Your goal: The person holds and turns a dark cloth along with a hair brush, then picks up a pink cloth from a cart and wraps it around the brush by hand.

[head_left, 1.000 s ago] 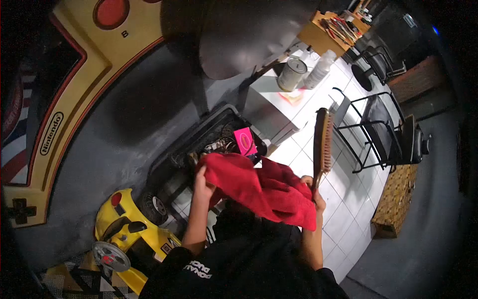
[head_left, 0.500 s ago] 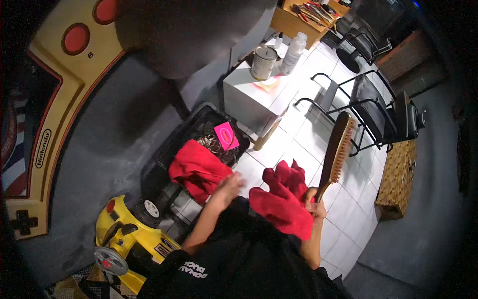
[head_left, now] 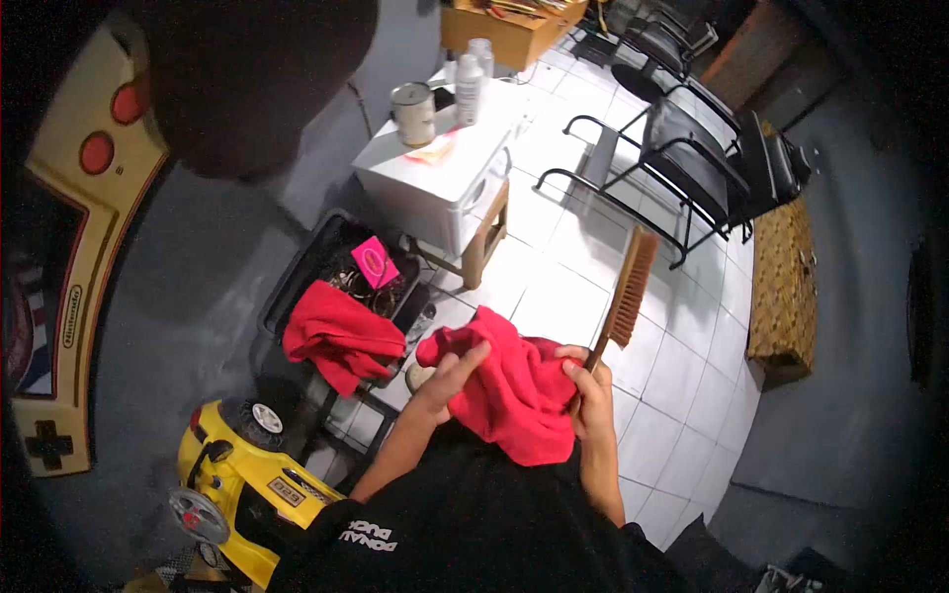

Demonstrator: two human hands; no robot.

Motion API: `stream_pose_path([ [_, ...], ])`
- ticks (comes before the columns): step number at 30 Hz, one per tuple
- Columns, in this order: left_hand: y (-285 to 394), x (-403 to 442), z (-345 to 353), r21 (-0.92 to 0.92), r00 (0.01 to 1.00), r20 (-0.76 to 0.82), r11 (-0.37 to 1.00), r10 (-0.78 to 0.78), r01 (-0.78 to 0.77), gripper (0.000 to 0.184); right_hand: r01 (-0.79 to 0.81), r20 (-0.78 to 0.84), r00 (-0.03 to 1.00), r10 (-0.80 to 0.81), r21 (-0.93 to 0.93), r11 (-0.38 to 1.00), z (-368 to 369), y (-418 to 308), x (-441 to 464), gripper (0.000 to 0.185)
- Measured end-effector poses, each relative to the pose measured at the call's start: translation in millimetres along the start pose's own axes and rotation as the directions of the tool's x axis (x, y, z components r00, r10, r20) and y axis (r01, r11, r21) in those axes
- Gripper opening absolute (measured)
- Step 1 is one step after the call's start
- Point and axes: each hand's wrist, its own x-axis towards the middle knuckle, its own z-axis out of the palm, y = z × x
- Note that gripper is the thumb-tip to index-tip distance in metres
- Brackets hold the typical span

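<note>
My right hand (head_left: 590,397) is closed around the handle of a brush with brown bristles (head_left: 627,296), held upright with its bristles facing right. The same hand also grips the edge of a red cloth (head_left: 509,395), which hangs bunched in front of my black shirt. At the cloth's left side, my left hand (head_left: 447,383) holds it with the fingers fairly straight against the fabric; some fingertips are hidden by the folds. Another red cloth (head_left: 341,336) is draped over the edge of a black bin (head_left: 287,265) to the left.
A pink card (head_left: 375,262) lies in the bin. Beyond it, a white cabinet (head_left: 410,193) carries a can (head_left: 413,114) and bottles. A yellow toy car (head_left: 232,484) is at lower left. Black chairs (head_left: 682,163) and a woven basket (head_left: 784,287) stand to the right.
My left hand has moved from beside the draped cloth onto the cloth in my right hand. The brush and held cloth have shifted left, and the view has turned.
</note>
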Motion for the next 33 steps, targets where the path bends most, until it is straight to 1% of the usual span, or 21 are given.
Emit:
stream_pose_path([
  [1, -13, 0, 10, 0.155, 0.998, -0.055, 0.988, 0.036, -0.027, 0.055, 0.003, -0.058, 0.998, -0.001, 0.033, 0.999, -13, 3, -2, 0.016],
  [3, -20, -11, 28, 0.275, 0.98, 0.173, 0.96, -0.103, 0.052, 0.057, 0.013, -0.174, 0.985, 0.005, 0.098, 0.995, -38, 7, -9, 0.016],
  [4, -33, -4, 24, 0.267, 0.98, 0.179, 0.963, -0.089, 0.039, 0.051, -0.032, -0.181, 0.983, 0.039, 0.042, 0.999, -52, 2, -16, 0.015],
  [7, -51, 2, 31, 0.046, 0.985, 0.129, 0.991, 0.117, -0.124, 0.038, -0.095, -0.214, 0.975, 0.052, -0.193, 0.977, -93, -4, -37, 0.014],
  [8, -52, 4, 38, 0.044, 0.982, 0.154, 0.993, 0.106, -0.114, 0.028, -0.154, -0.219, 0.969, 0.112, -0.189, 0.97, -101, -9, -47, 0.015],
  [10, -66, 11, 58, 0.057, 0.972, 0.158, 0.981, 0.172, -0.183, 0.028, -0.196, -0.226, 0.965, 0.132, -0.291, 0.936, -124, -11, -58, 0.018],
  [12, -83, 16, 79, 0.116, 0.968, 0.149, 0.968, 0.204, -0.221, 0.026, -0.131, -0.196, 0.979, 0.063, -0.361, 0.923, -146, 0, -69, 0.02],
  [13, -93, 18, 92, 0.189, 0.956, 0.181, 0.946, 0.229, -0.263, 0.026, 0.008, -0.17, 0.98, -0.107, -0.501, 0.866, -154, 2, -75, 0.023],
  [15, -111, 20, 117, 0.33, 0.931, 0.251, 0.881, 0.265, -0.339, 0.026, 0.246, -0.058, 0.908, -0.416, -0.729, 0.639, -164, 2, -86, 0.03],
  [16, -116, 16, 130, 0.526, 0.93, 0.306, 0.779, 0.202, -0.342, 0.028, 0.244, -0.066, 0.93, -0.362, -0.627, 0.74, -166, 0, -92, 0.035],
  [17, -123, 9, 148, 0.651, 0.917, 0.339, 0.652, 0.21, -0.39, 0.025, 0.237, -0.062, 0.948, -0.312, -0.516, 0.823, -166, -7, -97, 0.04],
  [19, -137, 5, 173, 0.828, 0.893, 0.399, 0.338, 0.205, -0.448, 0.023, 0.208, -0.014, 0.975, -0.22, -0.276, 0.938, -170, -21, -102, 0.051],
  [20, -144, 7, 180, 0.815, 0.838, 0.487, 0.219, 0.245, -0.537, 0.022, 0.225, 0.077, 0.974, -0.212, -0.356, 0.907, -192, -8, -100, 0.039],
  [23, -153, 9, 201, 0.786, 0.764, 0.562, 0.083, 0.316, -0.613, 0.021, 0.21, 0.039, 0.973, -0.229, -0.571, 0.794, -219, -12, -98, 0.025],
  [24, -159, 9, 210, 0.816, 0.776, 0.496, 0.098, 0.389, -0.57, 0.02, 0.136, -0.094, 0.966, -0.239, -0.6, 0.789, -213, -27, -103, 0.013],
  [27, -178, 16, 207, 0.876, 0.881, 0.358, 0.214, 0.31, -0.432, 0.02, 0.114, -0.176, 0.959, -0.224, -0.481, 0.869, -206, -57, -112, 0.014],
  [28, -180, 19, 204, 0.866, 0.858, 0.461, 0.094, 0.229, -0.49, 0.02, 0.077, -0.221, 0.952, -0.21, -0.492, 0.867, -209, -59, -114, 0.017],
  [29, -184, 19, 203, 0.845, 0.848, 0.501, 0.116, 0.171, -0.522, 0.02, 0.105, -0.238, 0.932, -0.273, -0.544, 0.832, -212, -60, -114, 0.015],
  [31, -184, 14, 211, 0.8, 0.815, 0.576, 0.162, 0.061, -0.577, 0.02, 0.154, -0.254, 0.881, -0.399, -0.643, 0.75, -216, -63, -112, 0.021],
  [32, -185, 16, 210, 0.774, 0.787, 0.611, 0.149, 0.079, -0.616, 0.019, 0.199, -0.227, 0.857, -0.462, -0.682, 0.704, -222, -63, -111, 0.021],
  [33, -188, 20, 209, 0.743, 0.749, 0.651, 0.1, 0.128, -0.662, 0.019, 0.21, -0.239, 0.858, -0.455, -0.644, 0.735, -225, -62, -111, 0.02],
])
